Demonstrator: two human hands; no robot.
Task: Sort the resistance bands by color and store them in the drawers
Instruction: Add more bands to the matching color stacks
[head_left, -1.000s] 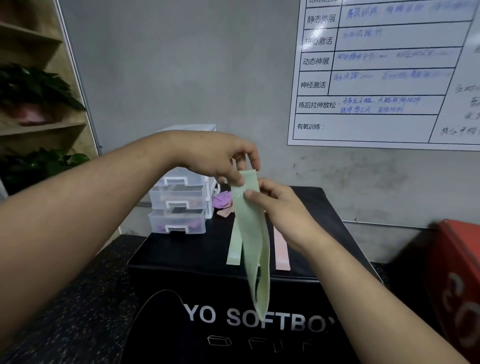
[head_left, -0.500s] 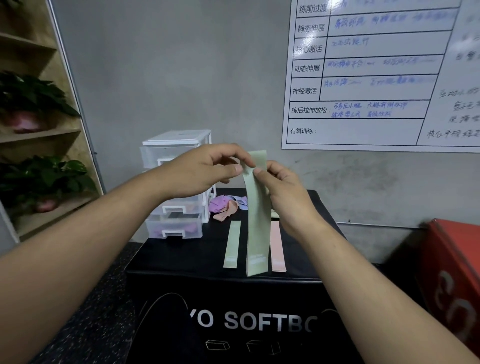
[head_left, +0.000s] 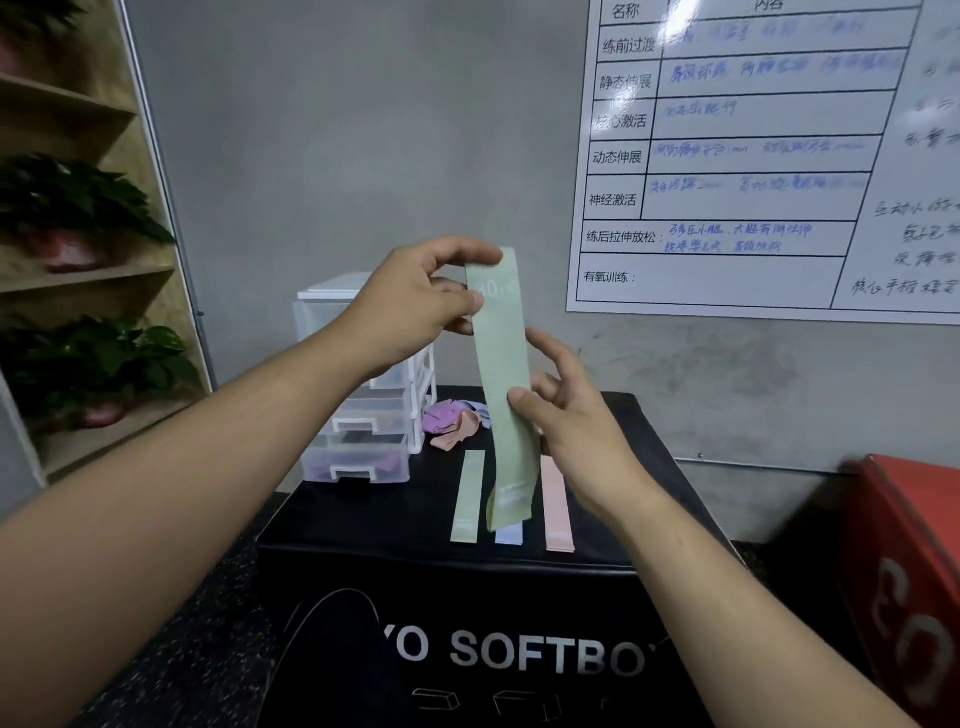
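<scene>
- We see the left hand (head_left: 415, 306) pinching the top end of a pale green flat rubber resistance band (head_left: 501, 374). The thumb is on the front face and the forefinger curls over the upper edge. The other fingers are tucked behind, out of sight.
- The right hand (head_left: 576, 431) grips the same band lower down, with the thumb pressed on its front. Its fingers lie behind the band and show only in part.
- The band hangs nearly upright in the air above the black padded tabletop (head_left: 374, 514), and its lower end curls slightly. Faint white print near its top is too blurred for us to read.
- Three flat strips lie side by side on the tabletop:
  - a second pale green strip (head_left: 467, 499);
  - a lavender strip (head_left: 509, 535), of which only the near end shows below the held band;
  - a pale pink strip (head_left: 558, 512), its far end covered by the right hand.
- Behind them sits a crumpled heap of purple and pink bands (head_left: 452, 421), partly hidden by the held band.
- A translucent plastic drawer unit (head_left: 363, 457) stands at the back left of the tabletop, its upper drawers hidden behind the left forearm. The lower drawers seem to hold something pink or purple, possibly bands.
- The white lettering (head_left: 519, 649) on the front below the tabletop is cut off at both ends by our arms.
- A red box (head_left: 909, 571) is cropped by the right edge of the view.
</scene>
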